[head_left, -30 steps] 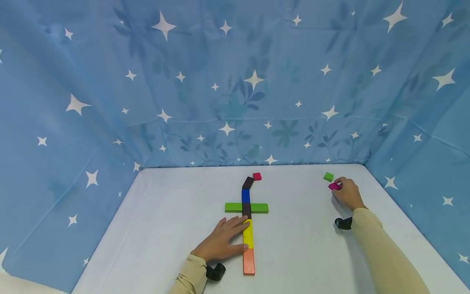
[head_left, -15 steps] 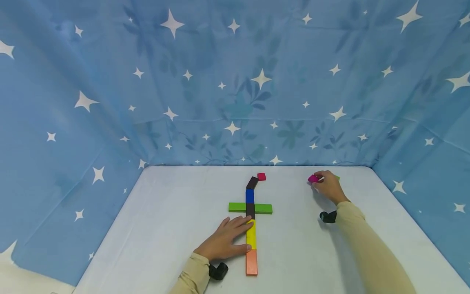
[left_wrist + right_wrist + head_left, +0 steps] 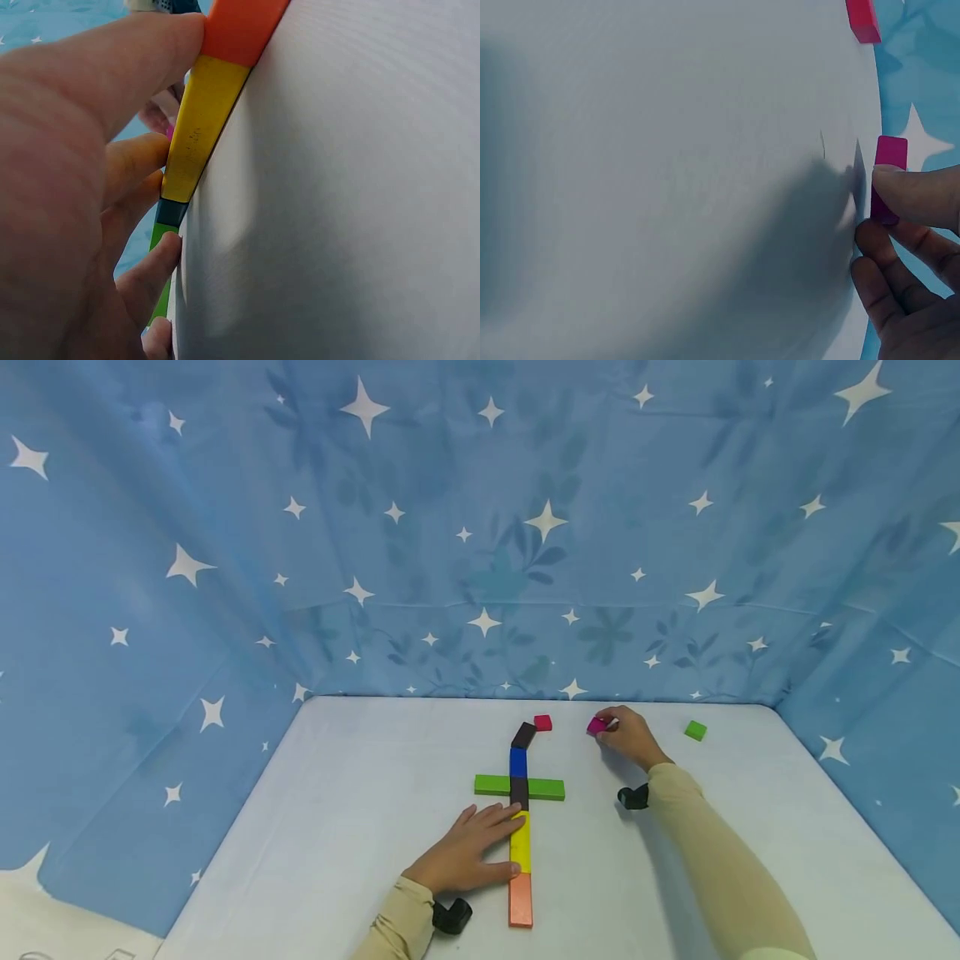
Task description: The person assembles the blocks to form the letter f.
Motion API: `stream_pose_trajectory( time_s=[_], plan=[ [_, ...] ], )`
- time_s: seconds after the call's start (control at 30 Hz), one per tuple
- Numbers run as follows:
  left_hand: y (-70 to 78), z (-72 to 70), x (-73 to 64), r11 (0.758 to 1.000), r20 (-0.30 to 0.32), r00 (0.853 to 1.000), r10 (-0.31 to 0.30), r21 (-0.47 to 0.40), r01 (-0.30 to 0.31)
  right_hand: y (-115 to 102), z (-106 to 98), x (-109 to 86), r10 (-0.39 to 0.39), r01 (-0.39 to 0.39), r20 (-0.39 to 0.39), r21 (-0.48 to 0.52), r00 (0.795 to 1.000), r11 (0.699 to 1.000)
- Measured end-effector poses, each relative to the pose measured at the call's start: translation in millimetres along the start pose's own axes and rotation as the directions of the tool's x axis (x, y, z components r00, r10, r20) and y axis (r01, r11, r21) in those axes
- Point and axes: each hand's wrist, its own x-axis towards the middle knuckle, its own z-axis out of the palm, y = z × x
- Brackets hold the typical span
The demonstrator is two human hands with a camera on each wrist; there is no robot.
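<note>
My right hand (image 3: pixel 632 739) pinches a small magenta block (image 3: pixel 889 153) between thumb and fingers, close over the white table's far part. Left of it lies a red block (image 3: pixel 543 722). My left hand (image 3: pixel 463 852) lies spread beside a row of blocks, with fingertips and thumb at the left edge of the yellow block (image 3: pixel 520 843). The row runs from an orange block (image 3: pixel 520 902) through the yellow one to a dark block (image 3: pixel 519 793), a blue block (image 3: pixel 518 762) and a slanted dark block (image 3: pixel 524 735). Green blocks (image 3: pixel 546 789) flank the lower dark one.
A single green block (image 3: pixel 696 730) lies at the far right of the white table (image 3: pixel 360 793). A blue star-patterned curtain (image 3: pixel 420 568) rises behind the table's far edge and along both sides.
My right hand has carried the magenta block leftward, away from the lone green block and nearer the red one. My left hand stays on the row. The view has shifted slightly.
</note>
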Motion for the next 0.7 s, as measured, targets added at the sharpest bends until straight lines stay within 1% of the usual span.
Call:
stream_pose_trajectory(
  time_s=[0.13,0.3,0.53,0.7],
  plan=[
    [-0.9,0.9,0.6,1.0,0.009,1.0,-0.019,0.012,0.019,-11,8,5.1,-0.007,0.007,0.021,-0.015,1.0,1.0],
    [-1.8,1.5,1.3,1.0,0.009,1.0,-0.018,0.023,0.018,-20,15,10.7,-0.009,0.011,0.047,-0.044,0.999,0.999],
    [-0.9,0.5,2.1,0.999,0.011,1.0,-0.021,0.033,0.021,-24,24,16.6,-0.03,0.036,0.066,-0.084,0.997,0.996],
    [-1.7,1.3,2.3,0.999,0.012,1.0,-0.025,0.032,0.024,-24,31,23.0,-0.004,0.013,0.067,-0.13,0.998,0.991]
  ],
)
